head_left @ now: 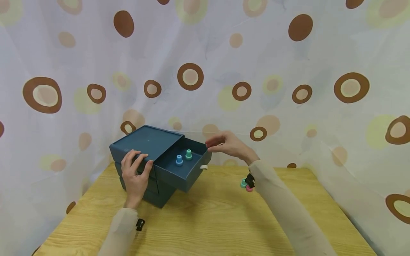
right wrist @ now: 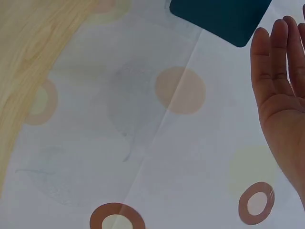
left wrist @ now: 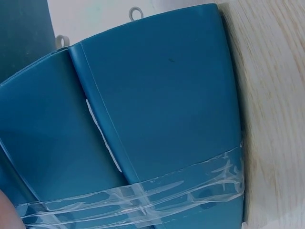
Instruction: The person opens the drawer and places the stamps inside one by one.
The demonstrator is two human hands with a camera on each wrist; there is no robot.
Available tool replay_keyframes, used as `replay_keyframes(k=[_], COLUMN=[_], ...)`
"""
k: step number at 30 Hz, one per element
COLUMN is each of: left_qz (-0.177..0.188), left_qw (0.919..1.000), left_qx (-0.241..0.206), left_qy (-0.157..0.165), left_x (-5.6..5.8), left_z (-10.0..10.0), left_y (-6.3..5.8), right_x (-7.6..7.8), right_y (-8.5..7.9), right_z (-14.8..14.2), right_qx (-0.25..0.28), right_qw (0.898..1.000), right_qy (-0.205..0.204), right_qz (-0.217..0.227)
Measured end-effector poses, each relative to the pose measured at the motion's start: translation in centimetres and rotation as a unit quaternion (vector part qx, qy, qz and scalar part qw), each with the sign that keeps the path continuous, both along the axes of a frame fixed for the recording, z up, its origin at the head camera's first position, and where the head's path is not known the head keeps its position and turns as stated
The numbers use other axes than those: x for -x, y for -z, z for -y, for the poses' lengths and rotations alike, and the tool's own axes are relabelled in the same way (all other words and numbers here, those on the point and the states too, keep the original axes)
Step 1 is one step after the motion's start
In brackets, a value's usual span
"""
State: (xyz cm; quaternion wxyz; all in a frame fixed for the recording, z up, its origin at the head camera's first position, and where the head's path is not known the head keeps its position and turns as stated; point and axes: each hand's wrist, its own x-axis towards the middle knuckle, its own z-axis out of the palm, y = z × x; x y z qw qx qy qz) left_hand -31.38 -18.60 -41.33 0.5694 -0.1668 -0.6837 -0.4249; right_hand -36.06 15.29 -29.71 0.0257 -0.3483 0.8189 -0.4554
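Note:
A dark blue drawer cabinet [head_left: 134, 142] stands stacked in tiers at the left of the table. Its top drawer [head_left: 174, 176] is pulled out to the right, with a small blue stepped peg [head_left: 179, 160] and a green one [head_left: 188, 155] standing inside. My left hand [head_left: 136, 177] rests spread on the cabinet's near top edge; in the left wrist view, clear tape [left wrist: 190, 191] runs across the side panel [left wrist: 162, 95]. My right hand [head_left: 229, 145] has its fingertips right at the drawer's far front corner, and its fingers look fairly straight in the right wrist view.
To the right on the wooden table [head_left: 205, 227] stand a green peg [head_left: 243, 183] and a pink one [head_left: 249, 188], close to the right wrist. A pale pull ring [head_left: 203, 167] juts from the drawer front. Behind hangs a patterned curtain [head_left: 205, 42].

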Motion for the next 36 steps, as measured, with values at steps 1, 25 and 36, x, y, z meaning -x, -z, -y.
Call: replay_keyframes(k=[1,25,36], left_qz=[-0.001,-0.004,-0.008], left_qw=[1.0000,1.0000,1.0000], left_qx=[0.000,-0.001,0.002], left_qy=[0.000,0.000,0.001], left_x=[0.1,0.0,0.0], left_z=[0.0,0.1,0.0], left_y=[0.0,-0.1,0.0], right_x=[0.0,0.2,0.1], right_y=[0.1,4.0,5.1], right_z=[-0.3,-6.4,-9.4], right_qx=[-0.001,0.000,-0.033], right_qw=[1.000,0.998,0.995], right_qy=[0.000,0.040,0.057], right_qz=[-0.001,0.040,0.073])
